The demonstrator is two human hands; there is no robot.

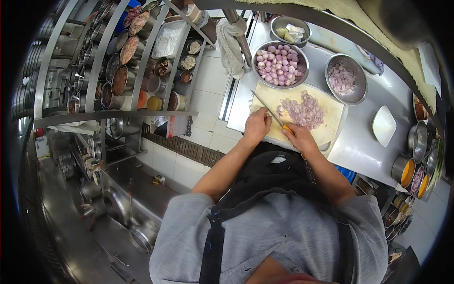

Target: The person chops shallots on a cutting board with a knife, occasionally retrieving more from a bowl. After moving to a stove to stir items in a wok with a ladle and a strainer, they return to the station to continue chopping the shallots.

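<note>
My right hand (301, 137) is wrapped round the yellow handle of a kitchen knife (267, 108). Its long blade slants up and to the left across the cutting board (259, 98). Close to the blade, at the board's left edge, my left hand (258, 124) has its fingers drawn together. A small pale bit shows at their tips, too small to name. Sliced shallots (305, 111) lie in a loose pile on the board, right of the blade. Just beyond the board stands a steel bowl (256, 71) full of whole peeled shallots (279, 64).
A colander (362, 90) with chopped shallots stands right of the bowl. Behind is a smaller bowl (307, 29) with pale pieces. A white dish (384, 125) sits on the steel counter (362, 142). Left, a rack (113, 114) holds several food containers; a towel (230, 45) hangs from a post.
</note>
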